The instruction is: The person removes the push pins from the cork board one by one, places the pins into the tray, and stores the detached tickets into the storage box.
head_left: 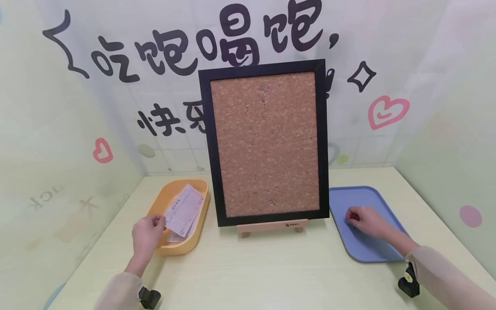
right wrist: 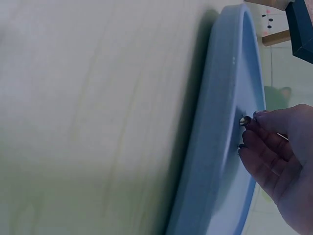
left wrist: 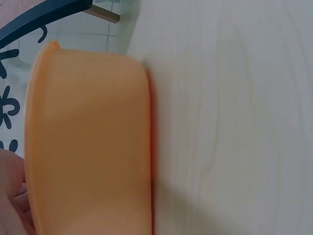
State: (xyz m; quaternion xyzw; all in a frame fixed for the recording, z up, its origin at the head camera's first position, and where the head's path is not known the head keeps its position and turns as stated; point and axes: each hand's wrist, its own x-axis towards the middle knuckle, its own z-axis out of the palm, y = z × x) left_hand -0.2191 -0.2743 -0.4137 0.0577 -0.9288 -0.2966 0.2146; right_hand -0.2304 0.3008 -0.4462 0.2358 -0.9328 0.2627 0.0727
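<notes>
In the head view my left hand (head_left: 146,234) is at the near left side of a yellow bin (head_left: 176,249), its thumb and fingertips pinching the left edge of a printed paper slip (head_left: 185,209). At least one more slip lies beneath it in the bin. Over on the right, my right hand (head_left: 364,219) is low above a blue tray (head_left: 372,254). A small shiny metal thumbtack (right wrist: 245,121) is pinched between its thumb and forefinger in the right wrist view. Another shiny bit (right wrist: 240,147) shows by the other fingertips, too small to make out.
A black-framed cork board (head_left: 267,142) stands upright on a small wooden easel (head_left: 271,226) between bin and tray. Printed panels (head_left: 445,150) enclose the pale table (head_left: 263,275) at the back and both sides.
</notes>
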